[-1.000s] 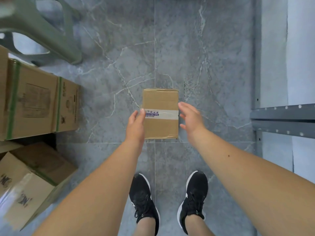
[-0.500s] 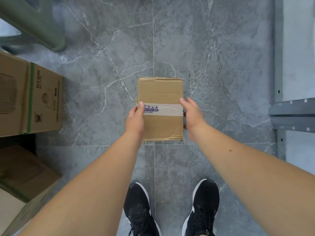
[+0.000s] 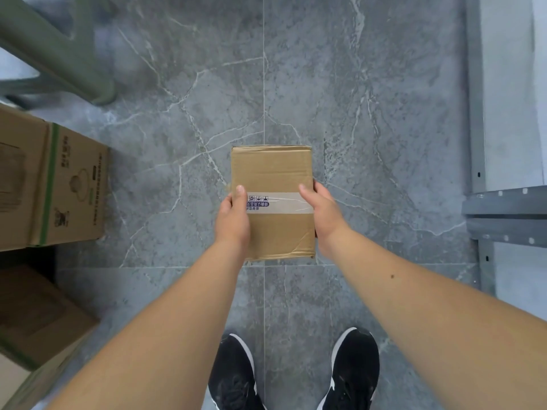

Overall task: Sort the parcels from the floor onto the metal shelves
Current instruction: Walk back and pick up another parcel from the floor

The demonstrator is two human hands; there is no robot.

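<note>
A small brown cardboard parcel (image 3: pixel 270 173) with a strip of printed tape across its top sits in the middle of the view, over the grey marble floor. My left hand (image 3: pixel 232 217) grips its left edge with the thumb on top. My right hand (image 3: pixel 321 211) grips its right edge, thumb lying on the tape. The grey metal shelf frame (image 3: pixel 503 216) stands at the right edge, apart from the parcel.
Large cardboard boxes with green tape (image 3: pixel 50 184) stand at the left, with another box (image 3: pixel 35 327) lower left. A green plastic stool leg (image 3: pixel 59 51) is at the upper left. My black shoes (image 3: pixel 353 371) are below the parcel.
Both hands closed onto the parcel's sides; the right hand went from open beside it to gripping it. The parcel looks larger and nearer in view.
</note>
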